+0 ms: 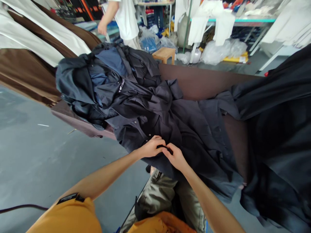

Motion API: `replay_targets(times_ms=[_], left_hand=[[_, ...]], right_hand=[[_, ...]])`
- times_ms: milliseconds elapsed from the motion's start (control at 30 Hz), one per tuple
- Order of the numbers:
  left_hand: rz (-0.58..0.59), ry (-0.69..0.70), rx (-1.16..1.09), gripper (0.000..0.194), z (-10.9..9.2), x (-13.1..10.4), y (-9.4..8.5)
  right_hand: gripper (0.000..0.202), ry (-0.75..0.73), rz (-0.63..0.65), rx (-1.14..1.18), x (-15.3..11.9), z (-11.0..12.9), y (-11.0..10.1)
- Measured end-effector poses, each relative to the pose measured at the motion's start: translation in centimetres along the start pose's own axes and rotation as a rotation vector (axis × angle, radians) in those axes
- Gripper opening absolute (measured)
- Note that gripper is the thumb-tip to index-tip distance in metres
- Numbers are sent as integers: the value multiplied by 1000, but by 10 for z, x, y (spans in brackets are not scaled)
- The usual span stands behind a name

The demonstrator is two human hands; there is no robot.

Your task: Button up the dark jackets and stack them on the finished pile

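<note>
A dark coat (194, 129) with small snap buttons along its front edge lies spread over the brown table in front of me. My left hand (153, 147) pinches a fold of its front edge, just below a snap. Close beside it, almost touching, my right hand (174, 156) grips the same edge with thumb and fingers closed. Between the two hands the dark cloth is bunched, and I cannot make out any small part under the fingertips. The coat's lower edge hangs over the table side toward my legs.
More dark garments with blue lining (111, 61) are heaped at the table's left end. Black cloth (279, 136) hangs at the right. Brown and white fabric (29, 64) drapes at the far left. Behind stand a wooden stool (165, 52), plastic bags (216, 50) and a person in white (126, 19).
</note>
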State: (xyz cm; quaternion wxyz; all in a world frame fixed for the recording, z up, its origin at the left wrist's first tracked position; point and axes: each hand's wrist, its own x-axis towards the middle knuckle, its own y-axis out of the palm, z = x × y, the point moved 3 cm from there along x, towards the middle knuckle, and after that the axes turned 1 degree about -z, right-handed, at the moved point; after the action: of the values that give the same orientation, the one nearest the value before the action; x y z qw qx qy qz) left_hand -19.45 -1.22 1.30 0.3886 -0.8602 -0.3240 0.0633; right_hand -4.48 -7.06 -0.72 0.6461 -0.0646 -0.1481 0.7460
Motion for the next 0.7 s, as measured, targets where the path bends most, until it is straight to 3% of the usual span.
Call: replay_targets(times_ms=[100,233,300,367,433,533,700], left_hand=[[-136,21,51,19,-14,-1,-7],[-410,92,138,14,-27,-15,-39],[-381,121,226,13,-29,-24,-54],[-254,136,303,17,-28,-32,-61],[-147,159,348,25,-30,-37,-59],[-99,249,400,31,-42,-38,-40],[-133,460,468,26,-71,-25,-4]], right_hand=[[31,64,-4,47,0,0,-3],[38,98,-2,-2,-8,10,-18],[42,108,15,-63,-17,23,-33],[45,116,52,-116,-27,40,-51],[46,124,92,-162,-40,57,-72],[48,168,144,-218,-63,73,-104],[52,344,149,-249,-109,61,-151]])
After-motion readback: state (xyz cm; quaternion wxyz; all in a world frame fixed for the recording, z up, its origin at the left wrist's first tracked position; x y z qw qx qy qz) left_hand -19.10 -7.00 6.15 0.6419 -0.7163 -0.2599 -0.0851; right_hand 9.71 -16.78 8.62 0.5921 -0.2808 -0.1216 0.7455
